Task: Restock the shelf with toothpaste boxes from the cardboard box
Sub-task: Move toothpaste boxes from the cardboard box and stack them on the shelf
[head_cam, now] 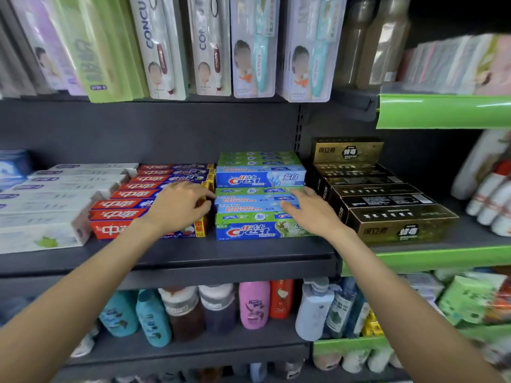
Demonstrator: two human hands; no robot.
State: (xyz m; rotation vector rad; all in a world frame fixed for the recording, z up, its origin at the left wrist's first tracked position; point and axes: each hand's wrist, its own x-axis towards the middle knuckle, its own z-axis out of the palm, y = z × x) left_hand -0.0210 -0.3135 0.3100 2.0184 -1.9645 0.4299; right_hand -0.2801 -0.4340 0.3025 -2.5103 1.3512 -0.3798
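dark grey shelving fills the wall ahead, with toothbrush packs (210, 48) hanging above and shampoo bottles (254, 305) on the level below. on the middle shelf (193, 255) the toothpaste lies in neat rows: pale boxes (55, 200) at the far left, red boxes (138, 200) next, then the blue and green crest boxes (257, 194), then gold and black boxes (381, 200) on the right.

the person reaches in with both arms. their left hand (179, 205) rests palm down on the red row, fingers loosely curled, with the fingertips at the gap beside the crest stack. their right hand (309, 211) lies flat and spread on top of the crest boxes toward the right end of the stack. neither hand looks closed around anything; they seem to be pressing and squaring from both sides. whether the left fingertips actually pinch a box edge, i cannot tell.

the cardboard box is nowhere in sight from here, so the supply must sit outside the view.

to my eye this is the settling step, nudging the crest stack snug between its neighbours. the front boxes sit lower than the back pile, so there looks to be room for more on top. next would call for lifting both hands clear without dragging a box forward, then turning back to the carton for another.
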